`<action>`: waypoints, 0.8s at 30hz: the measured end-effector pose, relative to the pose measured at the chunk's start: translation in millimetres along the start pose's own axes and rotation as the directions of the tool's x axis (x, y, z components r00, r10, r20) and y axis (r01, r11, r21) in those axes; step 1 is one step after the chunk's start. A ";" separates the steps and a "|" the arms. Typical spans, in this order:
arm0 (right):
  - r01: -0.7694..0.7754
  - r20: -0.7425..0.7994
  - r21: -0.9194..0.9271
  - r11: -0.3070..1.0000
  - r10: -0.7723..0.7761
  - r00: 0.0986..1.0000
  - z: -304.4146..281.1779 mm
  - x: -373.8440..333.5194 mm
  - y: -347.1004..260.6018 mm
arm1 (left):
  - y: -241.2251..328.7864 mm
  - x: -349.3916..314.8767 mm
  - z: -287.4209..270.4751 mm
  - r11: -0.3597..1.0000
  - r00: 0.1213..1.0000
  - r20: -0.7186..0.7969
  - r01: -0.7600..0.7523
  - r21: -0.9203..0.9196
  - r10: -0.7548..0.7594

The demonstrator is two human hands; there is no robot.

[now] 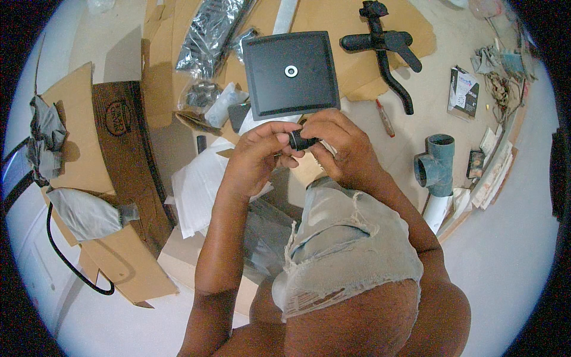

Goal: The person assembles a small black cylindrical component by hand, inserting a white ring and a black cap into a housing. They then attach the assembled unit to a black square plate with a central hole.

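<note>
A small black cylindrical fitting [300, 141] is pinched between my two hands. My left hand [259, 152] holds its left end with thumb and fingers, and my right hand [342, 143] grips it from the right; the fingertips hide part of it. Just beyond my hands lies a square black shower head [267, 89], a pale ring at its centre. Farther right, a black mixer tap [380, 43] with a curved spout rests on flattened cardboard [357, 74].
Plastic-wrapped black parts [208, 35] lie at the far left. An open cardboard box [134, 256] stands on the left, near white wrapping sheets [193, 190]. To the right are a red-tipped pen-like tool [385, 118], a grey pipe tee [440, 169] and a printed packet [463, 92].
</note>
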State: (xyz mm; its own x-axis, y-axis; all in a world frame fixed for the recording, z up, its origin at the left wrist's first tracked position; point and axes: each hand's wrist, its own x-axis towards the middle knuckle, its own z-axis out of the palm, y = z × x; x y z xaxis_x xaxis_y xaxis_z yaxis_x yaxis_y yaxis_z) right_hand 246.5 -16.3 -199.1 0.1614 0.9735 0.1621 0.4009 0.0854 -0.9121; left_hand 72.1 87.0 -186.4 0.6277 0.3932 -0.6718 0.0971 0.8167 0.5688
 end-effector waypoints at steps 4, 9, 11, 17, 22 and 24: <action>-0.001 0.062 -0.050 0.999 0.004 0.998 -0.3 0.6 -1.6 | 5.5 -1.1 -3.0 0.995 1.000 0.005 0.010 0.101 -0.011; 0.024 0.172 -0.141 0.990 0.000 0.985 -1.8 -1.2 -1.5 | 6.7 -0.7 0.4 0.994 0.994 -0.059 0.096 0.053 -0.092; 0.056 0.197 -0.164 0.985 -0.023 0.980 -0.5 -2.8 -0.1 | 6.6 1.7 2.0 0.988 0.993 -0.087 0.093 0.126 -0.082; -0.159 0.037 0.247 0.956 0.155 0.987 12.6 -8.1 8.8 | 2.7 5.0 11.4 0.951 0.972 -0.230 0.025 0.307 0.049; -0.466 0.186 0.476 0.746 0.433 0.882 8.0 -10.5 19.0 | -3.1 -5.1 20.4 0.903 0.935 -0.217 -0.179 0.389 0.279; -0.494 0.210 0.499 0.712 0.453 0.866 6.1 -10.2 19.8 | -3.7 -8.9 20.3 0.887 0.927 -0.181 -0.236 0.398 0.328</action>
State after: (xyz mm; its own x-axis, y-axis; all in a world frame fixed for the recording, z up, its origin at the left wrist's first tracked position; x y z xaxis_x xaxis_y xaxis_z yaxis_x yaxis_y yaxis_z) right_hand 247.4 -23.2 -221.1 0.1322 0.9266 -0.3521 -0.2444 -0.3138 -0.9175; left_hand 81.9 71.8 -172.8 0.4738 0.7090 -0.5223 0.2455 0.4633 0.8515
